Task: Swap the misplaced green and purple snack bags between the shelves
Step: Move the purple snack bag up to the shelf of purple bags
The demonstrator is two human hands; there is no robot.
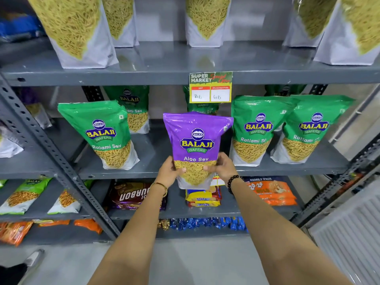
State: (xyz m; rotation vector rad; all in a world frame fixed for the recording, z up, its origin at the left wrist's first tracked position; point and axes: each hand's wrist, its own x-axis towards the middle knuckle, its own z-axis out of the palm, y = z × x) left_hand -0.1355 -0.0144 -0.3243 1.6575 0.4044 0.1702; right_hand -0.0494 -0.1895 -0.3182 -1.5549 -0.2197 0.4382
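Observation:
A purple Aloo Sev snack bag (197,140) is held upright in front of the middle shelf (156,173), in the gap between green Ratlami Sev bags. My left hand (169,171) grips its lower left edge and my right hand (223,166) grips its lower right edge. Its bottom hangs below the shelf's front lip. Green bags stand at the left (102,132) and at the right (257,128), (308,128), with more behind. On the top shelf (164,77) stand bags (76,31) whose tops are cut off by the frame; only a purple strip shows.
A yellow price tag (210,87) hangs from the top shelf's edge just above the purple bag. Biscuit packs (131,195) and an orange family pack (271,191) lie on the lower shelf. A slotted grey upright (51,153) runs down the left. A shoe (34,259) shows bottom left.

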